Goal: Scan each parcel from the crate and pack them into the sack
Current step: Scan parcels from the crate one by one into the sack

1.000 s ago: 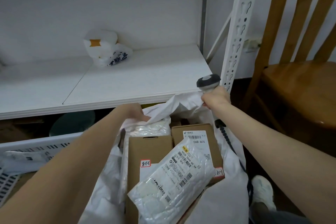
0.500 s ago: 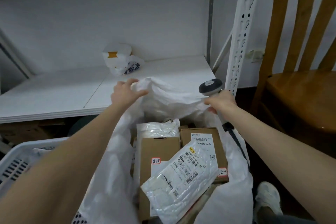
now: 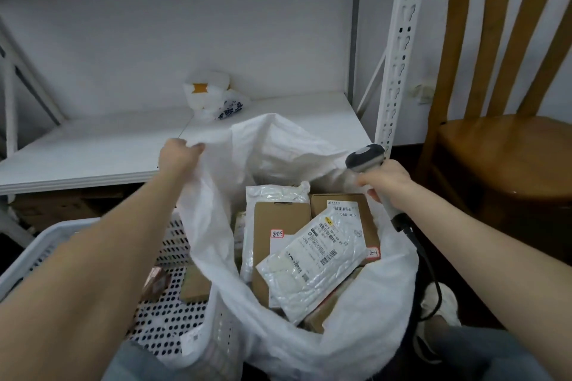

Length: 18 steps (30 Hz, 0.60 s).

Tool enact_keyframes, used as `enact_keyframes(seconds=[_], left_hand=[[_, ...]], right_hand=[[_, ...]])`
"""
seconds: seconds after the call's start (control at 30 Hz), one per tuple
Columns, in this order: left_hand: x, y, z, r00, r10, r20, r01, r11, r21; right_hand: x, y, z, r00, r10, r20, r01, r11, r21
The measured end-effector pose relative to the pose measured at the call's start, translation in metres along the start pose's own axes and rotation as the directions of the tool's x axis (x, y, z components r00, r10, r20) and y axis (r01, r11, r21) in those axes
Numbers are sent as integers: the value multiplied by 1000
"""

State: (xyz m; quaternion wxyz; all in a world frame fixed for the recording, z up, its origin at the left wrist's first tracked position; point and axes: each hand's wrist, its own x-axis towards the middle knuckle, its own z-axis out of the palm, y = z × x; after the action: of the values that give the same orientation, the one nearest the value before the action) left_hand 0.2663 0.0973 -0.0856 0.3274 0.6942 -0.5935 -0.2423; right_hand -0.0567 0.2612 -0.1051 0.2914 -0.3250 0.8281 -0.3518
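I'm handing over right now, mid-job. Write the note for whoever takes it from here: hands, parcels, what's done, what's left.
Left hand: grips the rim of the sack, holding its mouth up and open.
Right hand: grips the scanner by the sack's right rim.
Done: a white mailer lies on top of brown boxes inside the sack.
Left: the crate, left of the sack, holds at least a small brown box and a reddish packet. Scan each, then pack it.
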Motion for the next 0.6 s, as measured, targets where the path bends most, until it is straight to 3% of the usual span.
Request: enact_keyframes(seconds=[0.1, 0.23, 0.43, 0.6], left_hand=[[-11, 3, -9, 999, 11, 51, -12, 999, 33], [-59, -12, 7, 981, -110, 157, 114, 993, -16], [-124, -42, 8, 971, -136, 196, 152, 986, -70], [-162, -46, 20, 956, -172, 237, 182, 983, -20]], right_hand=[[-16, 13, -9, 1000, 0, -15, 1, 998, 64], [-37, 40, -18, 998, 51, -30, -46, 987, 154], [-58, 93, -23, 975, 156, -157, -136, 982, 130], [-60, 118, -8, 964, 203, -173, -179, 973, 148]])
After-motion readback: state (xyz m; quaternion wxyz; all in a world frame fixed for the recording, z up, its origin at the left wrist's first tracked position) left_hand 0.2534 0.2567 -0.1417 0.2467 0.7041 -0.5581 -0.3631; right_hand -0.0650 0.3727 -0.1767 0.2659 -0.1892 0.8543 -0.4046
